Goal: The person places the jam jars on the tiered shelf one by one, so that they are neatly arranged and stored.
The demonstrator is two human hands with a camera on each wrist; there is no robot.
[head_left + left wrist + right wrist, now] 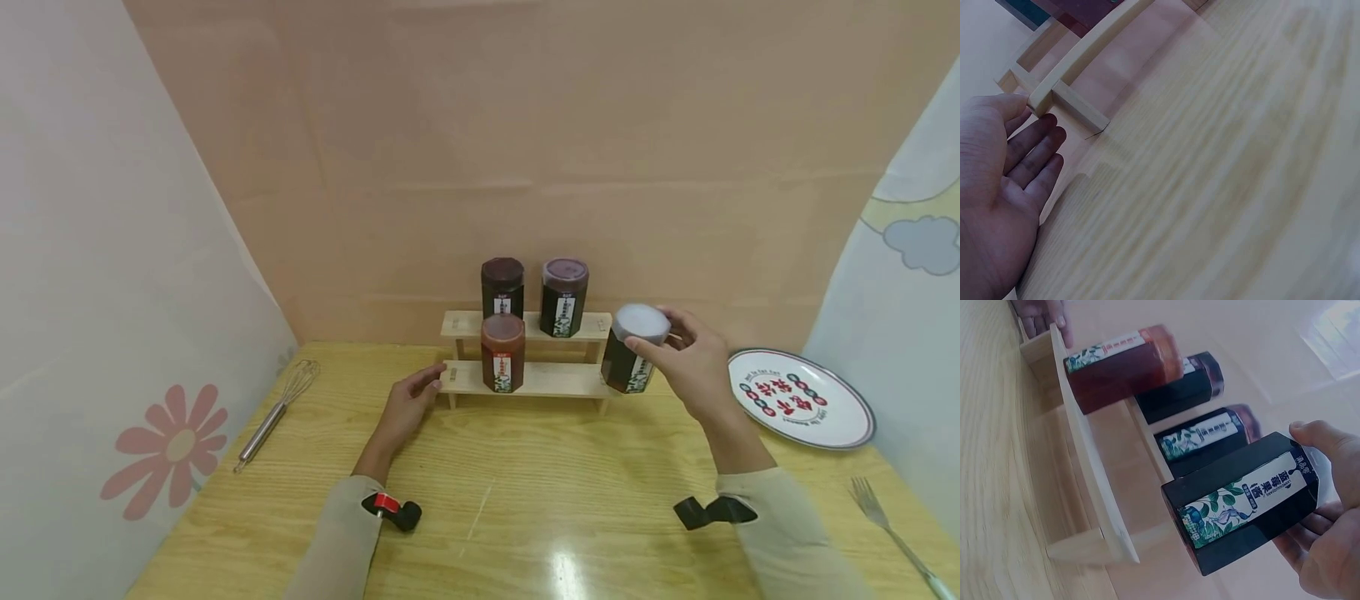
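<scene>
Two hands are working at a small stepped wooden rack (525, 377) on the table (480, 500). Nearest on the left, the left hand (408, 408) is lying with its fingers straight and relaxed, its fingertips (1054, 131) touching the rack's left end; judging from that, it is bracing the light rack so it does not slide. On the right, the right hand (693, 362) is curling its fingers and thumb around the upper part of a dark jar with a white lid (633, 350), gripping it from the side near the lid, probably so the base is staying free to meet the step. That jar is hanging at the right end of the lower step, tilted a little; whether its base is touching the wood I cannot tell. The left hand is well apart from it, across the rack's width. Just beyond, a red-brown jar (502, 352) is standing upright on the lower step, and two dark jars (532, 296) are standing farther back on the upper step.
</scene>
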